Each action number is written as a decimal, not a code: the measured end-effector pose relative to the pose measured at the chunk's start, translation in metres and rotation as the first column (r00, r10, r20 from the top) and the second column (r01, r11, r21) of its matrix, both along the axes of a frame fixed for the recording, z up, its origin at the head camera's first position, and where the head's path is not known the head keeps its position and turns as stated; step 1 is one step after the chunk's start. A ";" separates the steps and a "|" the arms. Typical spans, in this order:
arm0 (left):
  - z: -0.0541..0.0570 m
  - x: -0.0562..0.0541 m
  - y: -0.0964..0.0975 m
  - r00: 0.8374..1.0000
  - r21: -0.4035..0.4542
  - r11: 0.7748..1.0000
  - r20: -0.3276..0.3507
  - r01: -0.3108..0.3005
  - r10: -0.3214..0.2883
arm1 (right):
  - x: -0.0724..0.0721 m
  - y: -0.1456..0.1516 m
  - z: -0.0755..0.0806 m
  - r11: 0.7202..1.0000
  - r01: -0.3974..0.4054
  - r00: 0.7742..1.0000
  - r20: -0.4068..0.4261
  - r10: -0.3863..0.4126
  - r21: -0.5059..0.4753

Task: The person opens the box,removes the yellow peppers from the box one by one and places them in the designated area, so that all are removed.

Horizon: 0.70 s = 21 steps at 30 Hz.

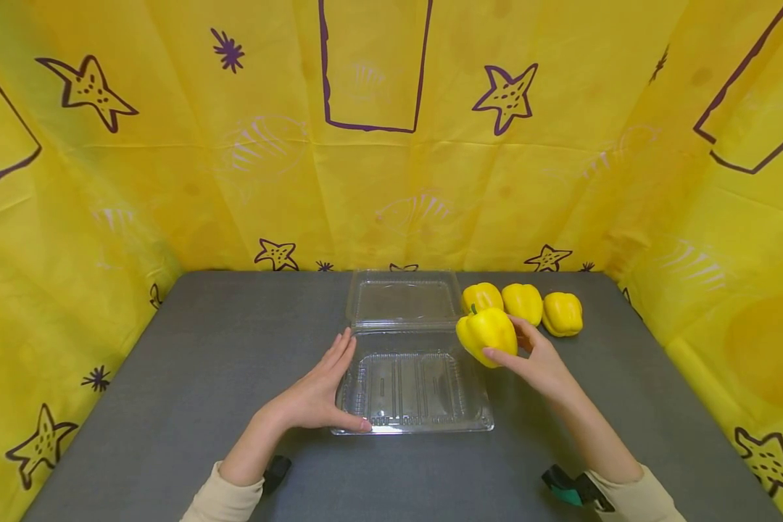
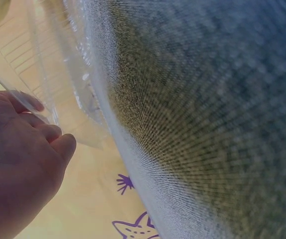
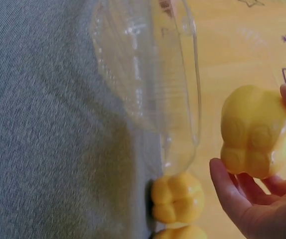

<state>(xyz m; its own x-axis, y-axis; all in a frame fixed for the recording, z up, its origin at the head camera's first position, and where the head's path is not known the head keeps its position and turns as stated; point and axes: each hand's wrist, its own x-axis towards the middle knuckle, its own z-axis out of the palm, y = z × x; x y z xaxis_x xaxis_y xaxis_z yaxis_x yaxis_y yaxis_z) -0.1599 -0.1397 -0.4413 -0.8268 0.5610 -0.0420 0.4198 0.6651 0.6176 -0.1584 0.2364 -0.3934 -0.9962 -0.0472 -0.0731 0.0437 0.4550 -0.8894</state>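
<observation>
My right hand [image 1: 543, 361] grips a yellow bell pepper [image 1: 486, 335] with a green stem, thumb on the near side and fingers behind. The pepper is held up above the right edge of a clear plastic clamshell container [image 1: 424, 428]. In the right wrist view, the lobed bottom of the same bell pepper [image 3: 255, 129] shows between thumb and fingers. My left hand [image 1: 315, 391] rests against the container's left side with spread fingers, its thumb on the front rim. The left wrist view shows that hand [image 2: 23, 154] touching the clear plastic edge. No pepper lies in the container.
The container's lid [image 1: 404, 301] lies folded back towards the rear. Three more yellow bell peppers [image 1: 562, 314] stand in a row at the back right of the grey table [image 1: 222, 348]. A yellow printed cloth [image 1: 391, 196] surrounds the table's back and sides.
</observation>
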 end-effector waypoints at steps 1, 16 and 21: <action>0.000 0.000 0.000 1.000 0.001 1.000 0.002 -0.001 0.001 | 0.000 0.002 -0.001 1.000 0.009 1.000 0.008 -0.009 0.000; 0.001 0.000 0.000 1.000 0.001 1.000 0.008 0.006 -0.006 | -0.004 0.025 -0.008 0.997 0.070 0.996 0.051 -0.072 0.029; 0.001 0.001 0.000 1.000 0.003 1.000 0.009 0.003 -0.003 | -0.004 0.034 -0.011 0.995 0.097 0.994 0.054 -0.098 0.017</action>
<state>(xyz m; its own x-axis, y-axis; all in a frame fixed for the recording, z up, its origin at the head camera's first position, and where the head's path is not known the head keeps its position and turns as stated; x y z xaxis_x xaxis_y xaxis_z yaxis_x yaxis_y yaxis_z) -0.1594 -0.1394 -0.4405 -0.8247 0.5636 -0.0476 0.4166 0.6621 0.6230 -0.1626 0.2705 -0.4039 -0.9905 0.0517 -0.1276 0.1370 0.4592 -0.8777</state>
